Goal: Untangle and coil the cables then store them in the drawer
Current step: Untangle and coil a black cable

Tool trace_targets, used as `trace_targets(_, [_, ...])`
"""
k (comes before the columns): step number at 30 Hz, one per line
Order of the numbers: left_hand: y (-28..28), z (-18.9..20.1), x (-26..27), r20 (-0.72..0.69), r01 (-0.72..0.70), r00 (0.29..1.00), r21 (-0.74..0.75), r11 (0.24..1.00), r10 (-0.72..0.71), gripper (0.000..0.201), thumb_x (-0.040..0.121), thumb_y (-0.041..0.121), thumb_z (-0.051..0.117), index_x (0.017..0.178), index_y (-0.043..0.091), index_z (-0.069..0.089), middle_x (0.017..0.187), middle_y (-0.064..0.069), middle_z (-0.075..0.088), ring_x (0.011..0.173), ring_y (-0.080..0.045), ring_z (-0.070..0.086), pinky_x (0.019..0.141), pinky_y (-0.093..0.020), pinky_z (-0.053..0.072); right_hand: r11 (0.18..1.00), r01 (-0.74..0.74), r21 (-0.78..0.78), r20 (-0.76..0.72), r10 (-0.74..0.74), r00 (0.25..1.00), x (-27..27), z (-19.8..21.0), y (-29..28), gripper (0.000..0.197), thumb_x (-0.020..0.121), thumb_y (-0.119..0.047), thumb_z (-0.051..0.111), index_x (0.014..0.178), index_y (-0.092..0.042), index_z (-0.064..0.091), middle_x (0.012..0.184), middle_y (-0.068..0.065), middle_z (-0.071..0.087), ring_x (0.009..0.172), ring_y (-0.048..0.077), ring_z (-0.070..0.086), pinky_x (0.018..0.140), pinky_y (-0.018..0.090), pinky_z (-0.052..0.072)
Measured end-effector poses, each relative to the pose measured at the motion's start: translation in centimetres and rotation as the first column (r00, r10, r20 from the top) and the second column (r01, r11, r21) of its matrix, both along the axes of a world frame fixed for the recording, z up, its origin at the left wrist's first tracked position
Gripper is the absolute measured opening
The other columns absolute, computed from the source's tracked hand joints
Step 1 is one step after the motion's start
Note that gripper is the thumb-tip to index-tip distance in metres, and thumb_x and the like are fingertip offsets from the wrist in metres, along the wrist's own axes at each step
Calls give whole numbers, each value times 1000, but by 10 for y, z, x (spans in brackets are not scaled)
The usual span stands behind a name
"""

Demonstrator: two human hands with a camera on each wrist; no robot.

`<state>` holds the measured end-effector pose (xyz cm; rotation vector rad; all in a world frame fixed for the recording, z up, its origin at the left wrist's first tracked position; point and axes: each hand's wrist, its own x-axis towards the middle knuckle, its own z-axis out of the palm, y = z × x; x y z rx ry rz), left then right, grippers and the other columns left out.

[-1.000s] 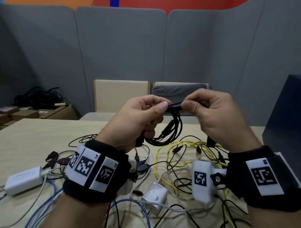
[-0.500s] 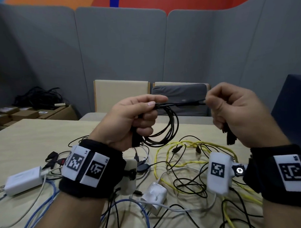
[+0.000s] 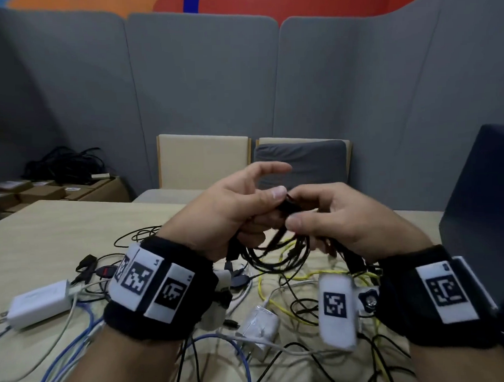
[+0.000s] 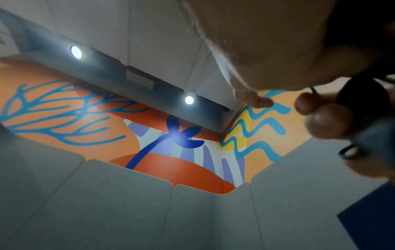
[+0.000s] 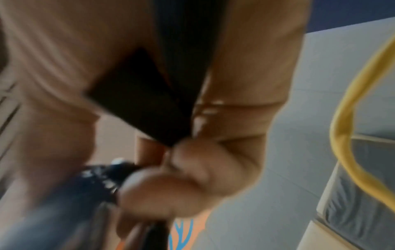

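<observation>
While both hands pinch the black cable, left hand and right hand, its coil hangs below their grip.

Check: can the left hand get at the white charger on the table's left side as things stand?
Probably not yet: the left hand grips the black cable coil with the right hand. The white charger itself lies uncovered.

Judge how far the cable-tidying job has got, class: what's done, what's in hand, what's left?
Done: nothing stored that these views show. In hand: the left hand and right hand both grip one partly looped black cable above the table. Left: yellow cable, blue cable and white chargers lie tangled. No drawer shows.
</observation>
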<state>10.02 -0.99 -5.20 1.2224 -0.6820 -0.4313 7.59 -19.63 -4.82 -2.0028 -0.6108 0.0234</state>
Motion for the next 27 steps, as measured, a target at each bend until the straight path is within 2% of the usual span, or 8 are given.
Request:
trace_targets(2, [-1,-1,3,66,-110,992,17,994,109,42,87,13,62,124,12,44,50,7,37,42,-4,28,38,-15,25,995,101,-11,64,-100,993,0,1,2,7,88,-25,70,91,-19,70,84,5,74,50,11,46,47,29,37])
trace_targets(5, [-5,-3,6,170,-230,960,20,973,223,39,86,16,65,120,5,51,58,4,45,46,-6,37,45,-19,36,979,204,0,166,-201,965,1,2,5,11,94,-24,61,87,-17,66,81,9,73,45,17,48,46,34,38])
trace_targets(10, [-9,0,5,231,-327,918,-25,945,324,18,99,10,47,109,-1,57,63,1,49,56,-13,51,64,-26,50,951,281,126,248,-305,920,5,1,7,17,96,-28,59,86,-14,64,77,5,73,40,17,48,43,29,37])
trace_targets(13, [-10,1,4,223,-352,906,-73,933,359,19,99,6,44,106,-4,58,62,1,41,47,-7,38,57,-24,51,961,202,188,178,-236,955,7,1,5,32,86,-52,62,89,-20,67,81,9,73,42,16,47,45,29,36])
trace_targets(16, [-6,2,4,160,-368,910,-111,923,382,16,97,4,47,102,-3,61,66,-4,35,47,-6,28,43,-17,37,980,119,159,159,-145,977,7,0,-8,54,71,-74,63,100,-29,69,83,25,68,44,14,46,44,24,36])
trace_targets(19, [-3,4,4,78,-347,929,-155,925,362,15,96,2,46,98,-2,61,63,-4,40,43,-3,26,37,-12,25,988,117,98,74,-124,990,3,2,-17,39,73,-49,69,104,-25,69,78,13,69,44,11,44,43,22,35])
trace_targets(22, [6,7,8,39,-383,918,-171,908,394,15,94,1,47,96,-2,62,58,-1,47,42,-2,27,36,-11,22,970,240,-34,79,-237,968,3,2,-29,11,82,-21,71,93,-22,73,66,-2,67,43,11,43,44,19,35])
trace_targets(27, [7,8,6,22,-403,912,-143,904,410,15,93,1,49,95,-1,64,56,-1,49,42,-3,26,37,-11,20,908,409,-89,223,-382,897,9,-2,-45,19,92,-18,63,78,-25,73,65,-2,63,58,12,51,61,30,43])
